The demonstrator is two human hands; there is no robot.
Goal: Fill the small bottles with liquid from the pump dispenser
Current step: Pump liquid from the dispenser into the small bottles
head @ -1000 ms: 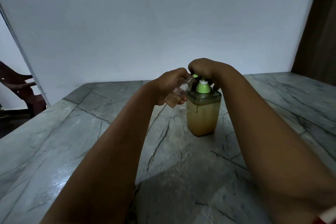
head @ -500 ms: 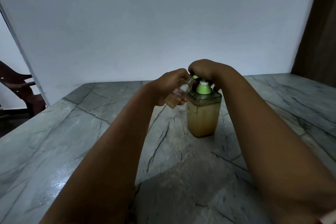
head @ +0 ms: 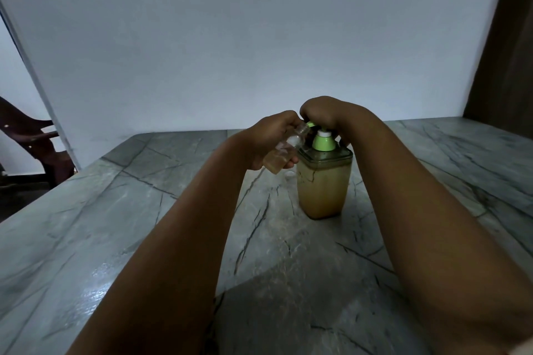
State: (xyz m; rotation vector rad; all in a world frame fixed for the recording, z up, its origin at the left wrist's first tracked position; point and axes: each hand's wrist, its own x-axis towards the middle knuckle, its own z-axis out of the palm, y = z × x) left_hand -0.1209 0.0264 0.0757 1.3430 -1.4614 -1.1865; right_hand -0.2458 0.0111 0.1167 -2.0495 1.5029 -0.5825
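Note:
A square clear pump dispenser (head: 323, 190) with tan liquid and a green pump collar stands on the marble table (head: 115, 225). My right hand (head: 326, 112) is curled over the green pump head, covering most of it. My left hand (head: 271, 138) grips a small clear bottle (head: 284, 153), tilted with its open neck up at the green spout. The small bottle holds some tan liquid in its lower part. A small white cap (head: 289, 173) lies on the table just left of the dispenser.
A white wall rises behind the table's far edge. A dark wooden chair (head: 31, 141) stands off the table's left side. A dark door or panel (head: 507, 52) runs up the right edge of view.
Both hands stay at the pump and the bottle. The pump head under my right hand sits slightly higher than before.

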